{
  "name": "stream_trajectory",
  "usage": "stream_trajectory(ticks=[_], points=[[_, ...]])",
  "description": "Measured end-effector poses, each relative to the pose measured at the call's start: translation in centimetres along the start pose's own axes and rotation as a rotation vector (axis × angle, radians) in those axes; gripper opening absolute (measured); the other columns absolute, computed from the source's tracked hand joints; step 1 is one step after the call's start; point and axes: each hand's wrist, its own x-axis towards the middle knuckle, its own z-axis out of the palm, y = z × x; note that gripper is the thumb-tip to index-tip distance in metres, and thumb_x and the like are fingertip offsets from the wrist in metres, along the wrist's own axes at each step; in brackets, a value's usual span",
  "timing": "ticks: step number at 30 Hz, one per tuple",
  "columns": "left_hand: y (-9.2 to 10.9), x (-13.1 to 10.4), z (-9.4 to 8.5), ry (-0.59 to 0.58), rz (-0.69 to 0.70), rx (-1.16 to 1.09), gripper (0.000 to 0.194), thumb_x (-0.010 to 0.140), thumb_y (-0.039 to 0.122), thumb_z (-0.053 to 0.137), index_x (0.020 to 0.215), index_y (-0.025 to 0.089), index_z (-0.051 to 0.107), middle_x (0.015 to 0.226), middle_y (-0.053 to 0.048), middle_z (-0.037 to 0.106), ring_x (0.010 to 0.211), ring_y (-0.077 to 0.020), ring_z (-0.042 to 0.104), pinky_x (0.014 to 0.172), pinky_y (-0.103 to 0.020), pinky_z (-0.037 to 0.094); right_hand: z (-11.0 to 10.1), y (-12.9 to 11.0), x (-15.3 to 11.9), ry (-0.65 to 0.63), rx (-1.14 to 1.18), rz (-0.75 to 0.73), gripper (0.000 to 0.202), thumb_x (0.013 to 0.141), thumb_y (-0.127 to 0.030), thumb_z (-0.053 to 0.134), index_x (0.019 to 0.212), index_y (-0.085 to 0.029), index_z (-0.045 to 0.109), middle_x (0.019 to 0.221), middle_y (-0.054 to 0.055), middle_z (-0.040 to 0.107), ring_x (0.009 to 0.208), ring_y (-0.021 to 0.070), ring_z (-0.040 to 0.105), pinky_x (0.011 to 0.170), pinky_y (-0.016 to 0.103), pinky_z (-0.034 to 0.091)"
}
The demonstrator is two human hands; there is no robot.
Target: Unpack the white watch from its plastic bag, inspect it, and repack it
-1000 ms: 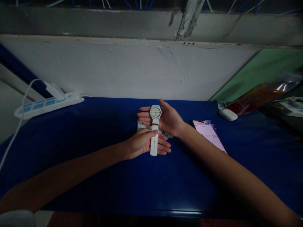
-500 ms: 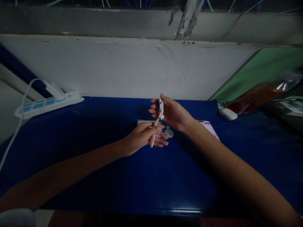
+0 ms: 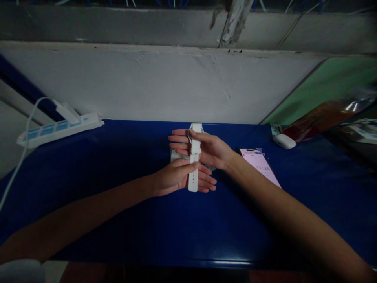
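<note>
A white watch point(image 3: 195, 146) with a perforated strap is held upright between both hands above the blue table point(image 3: 182, 232). My left hand point(image 3: 176, 177) grips the lower, holed part of the strap between thumb and palm, its fingers stretched out beneath. My right hand point(image 3: 210, 148) has its thumb on the upper part near the buckle end, with the fingers extended behind it. Partly hidden behind the hands lies a pale flat item point(image 3: 174, 155); what it is cannot be made out.
A lit phone point(image 3: 260, 165) lies right of the hands. At the left is a white power strip point(image 3: 60, 127) with a cable. A white mouse-like object point(image 3: 284, 141) and a bottle of reddish liquid point(image 3: 321, 118) are at the right. A pale wall point(image 3: 147, 86) borders the table's back.
The watch has turned from edge-on to showing the flat of its strap. My right hand has moved left, its thumb now over the watch. More of the phone shows.
</note>
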Motion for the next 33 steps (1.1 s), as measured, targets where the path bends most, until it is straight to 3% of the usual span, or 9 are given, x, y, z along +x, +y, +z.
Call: stream_trajectory(ticks=[3,7,11,17,27,33], points=[[-0.29,0.09,-0.25,0.013,0.015,-0.023,0.021,0.099,0.022,0.053,0.106,0.007,0.066,0.101,-0.017,0.074,0.094,-0.0248,0.073,0.091,-0.04,0.051,-0.07,-0.25,-0.03,0.04,0.041,-0.001,0.034,0.101,-0.018,0.033,0.117,-0.011,0.062,0.112,0.011,0.074,0.099,0.0152,0.071,0.096,0.028,0.054],[-0.47,0.21,-0.44,-0.008,0.013,-0.053,0.02,0.098,0.021,0.053,0.109,0.009,0.065,0.101,-0.016,0.074,0.095,-0.0257,0.073,0.092,-0.042,0.051,-0.28,-0.38,0.04,0.096,0.101,0.003,0.036,0.1,-0.014,0.029,0.121,-0.012,0.058,0.105,0.01,0.075,0.093,0.0157,0.073,0.083,0.026,0.059],[-0.37,0.21,-0.36,-0.033,-0.023,-0.091,0.021,0.099,0.019,0.052,0.105,0.007,0.067,0.106,-0.018,0.073,0.102,-0.025,0.071,0.097,-0.041,0.048,-0.36,-0.33,0.09,0.101,0.122,0.053,0.04,0.102,-0.024,0.027,0.121,-0.008,0.059,0.105,0.013,0.075,0.089,0.0176,0.074,0.072,0.027,0.061],[-0.35,0.18,-0.34,-0.055,-0.018,-0.112,0.019,0.096,0.015,0.053,0.104,0.006,0.068,0.11,-0.017,0.072,0.105,-0.0245,0.07,0.103,-0.042,0.044,-0.43,-0.24,0.26,0.094,0.151,0.073,0.053,0.103,-0.039,0.023,0.114,-0.005,0.063,0.105,0.017,0.074,0.095,0.019,0.072,0.085,0.03,0.059],[-0.26,0.07,-0.29,-0.068,-0.025,-0.111,0.02,0.096,0.012,0.052,0.108,0.006,0.067,0.113,-0.017,0.071,0.108,-0.0248,0.069,0.105,-0.044,0.042,-0.61,-0.48,0.12,0.059,0.151,0.087,0.065,0.101,-0.051,0.021,0.12,-0.003,0.061,0.111,0.019,0.073,0.102,0.0225,0.07,0.088,0.034,0.058],[-0.46,0.08,-0.63,-0.081,-0.019,-0.122,0.02,0.096,0.013,0.053,0.109,0.006,0.066,0.113,-0.017,0.071,0.108,-0.0258,0.069,0.102,-0.043,0.045,-0.66,-0.56,0.09,0.044,0.12,0.075,0.07,0.102,-0.052,0.016,0.114,-0.003,0.064,0.11,0.019,0.074,0.098,0.0215,0.072,0.089,0.032,0.057]])
